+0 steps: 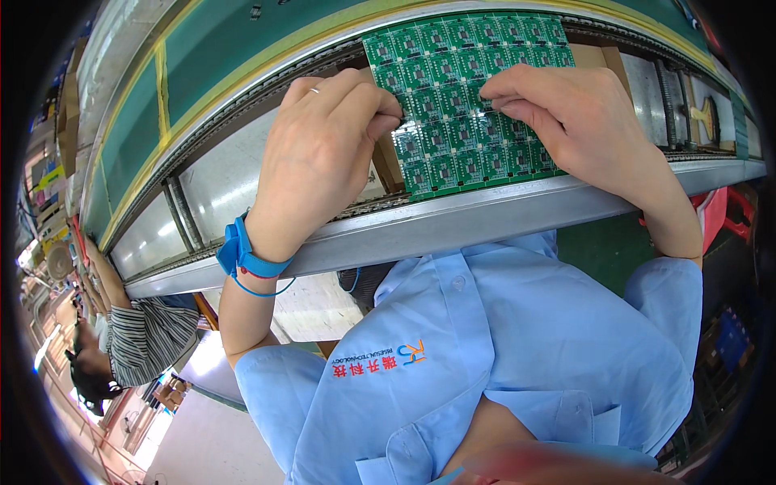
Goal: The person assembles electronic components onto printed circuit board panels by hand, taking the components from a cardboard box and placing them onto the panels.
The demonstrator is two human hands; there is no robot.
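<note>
A green circuit board panel, made up of many repeated small boards with dark chips, lies across the two rails of a conveyor in front of me. My left hand is at the panel's left edge, its thumb and fingertips closed together. Over the panel's middle right, my right hand is in a pinch, fingertips close to the components. Whatever either pinch holds is too small or hidden to make out. A blue wrist strap with a thin cord circles my left wrist.
The conveyor's metal near rail runs between my body and the panel. Rollers cross the track at left. Beyond the far rail is a green surface with yellow edging. Another person in a striped sleeve works at far left.
</note>
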